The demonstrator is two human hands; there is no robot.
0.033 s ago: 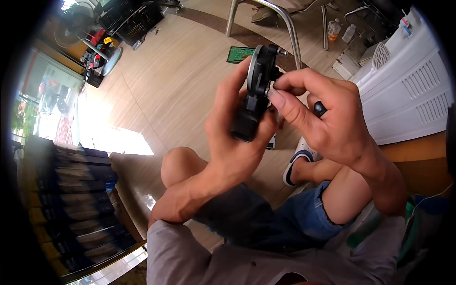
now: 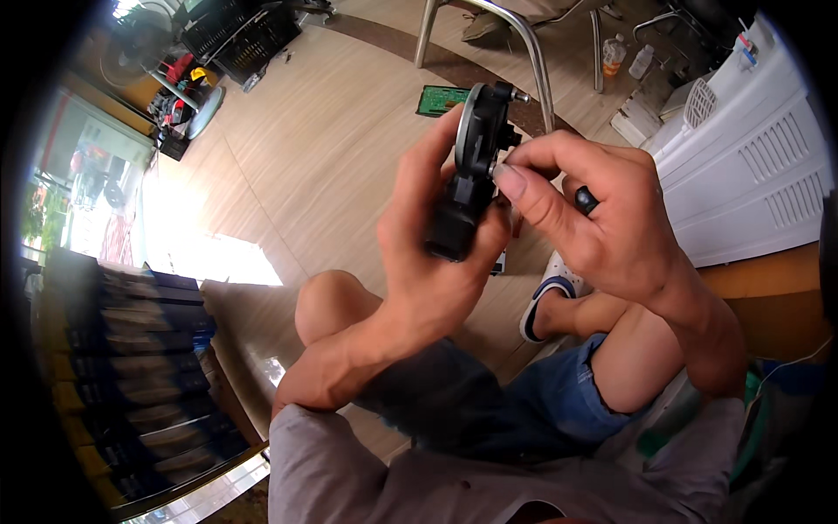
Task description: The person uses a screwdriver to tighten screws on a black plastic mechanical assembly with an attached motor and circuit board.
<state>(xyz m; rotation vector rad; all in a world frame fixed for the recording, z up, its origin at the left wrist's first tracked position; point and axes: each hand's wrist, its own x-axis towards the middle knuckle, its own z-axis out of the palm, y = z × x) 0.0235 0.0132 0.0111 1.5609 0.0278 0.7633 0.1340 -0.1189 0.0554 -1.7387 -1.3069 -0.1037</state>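
Note:
My left hand is wrapped around a black mechanical device, held upright in front of me above the floor. Along the device's upper left runs a round grey rim, and a short metal pin juts out at its top right. The thumb and forefinger of my right hand pinch together at the device's right side, around a small shiny metal bit that is mostly hidden. From my curled right fingers pokes the rounded black end of a tool whose kind I cannot make out.
Beyond my hands a green circuit board lies on the tiled floor near a metal chair leg. A white plastic housing stands at the right. Stacked boxes fill the left, with a fan and black crates farther off.

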